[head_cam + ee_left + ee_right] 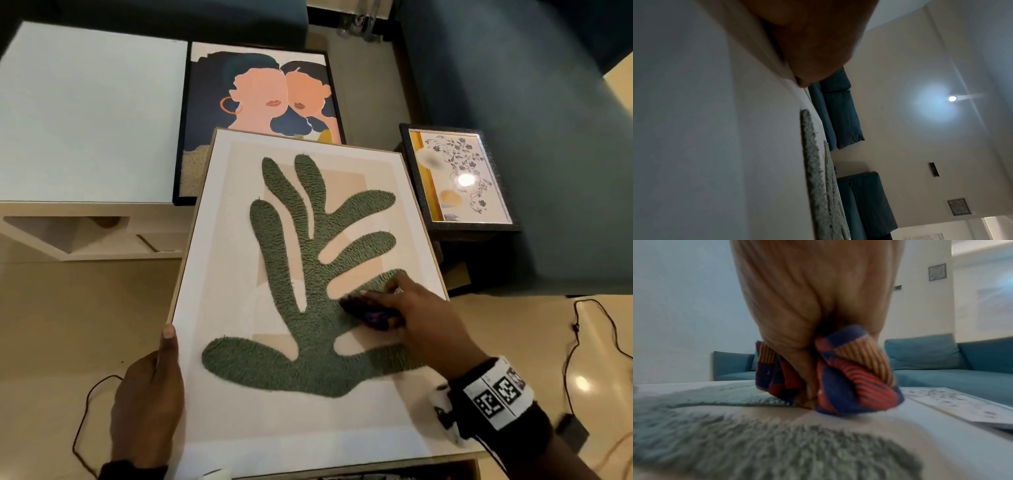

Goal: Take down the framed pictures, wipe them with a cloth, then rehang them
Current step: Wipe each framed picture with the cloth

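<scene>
Head view: the leaf picture (308, 274) in its pale wood frame lies tilted in front of the person. The left hand (147, 404) grips its left edge, thumb on the front. The right hand (414, 322) presses a bunched striped cloth (368, 311) against a lower right lobe of the green leaf. Beyond it lie the faces picture (263, 113) beside a white bench (85, 113), and the floral picture (459, 178) to the right.

Left wrist view: only the thumb shows, flat on the white mat.

Right wrist view: the fingers (789, 331) are curled round the cloth, which touches the picture; a teal sofa (941, 363) stands behind.
</scene>
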